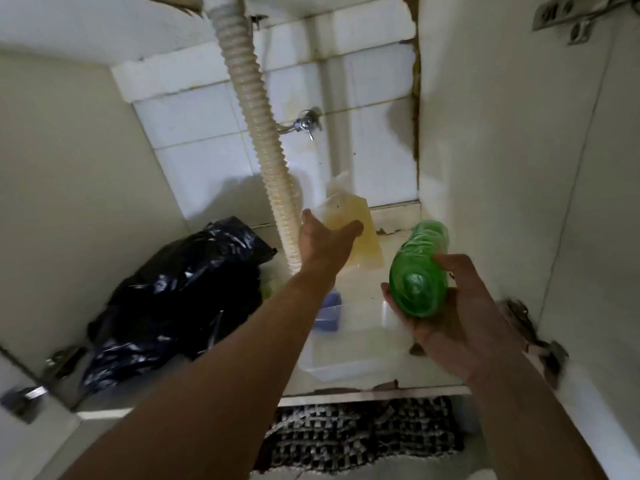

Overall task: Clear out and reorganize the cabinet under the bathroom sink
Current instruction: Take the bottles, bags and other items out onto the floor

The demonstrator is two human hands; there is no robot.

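I look into the open cabinet (388, 379) under the sink. My right hand (460, 327) grips a green plastic bottle (420, 268), held tilted above the cabinet floor on the right. My left hand (325, 244) reaches deep inside with thumb and fingers spread, just in front of a yellowish refill pouch (360, 216) that stands against the tiled back wall. Whether the fingers touch the pouch I cannot tell. A black plastic bag (173, 299) lies bunched on the left of the floor. A small blue container (329, 313) sits partly hidden under my left forearm.
A ribbed white drain hose (256, 133) runs down the middle to the floor. A metal valve (306, 123) juts from the back tiles. A clear plastic tub (346, 365) sits near the front edge. Door hinges (533, 337) stick out at both sides. A woven mat (363, 434) lies outside.
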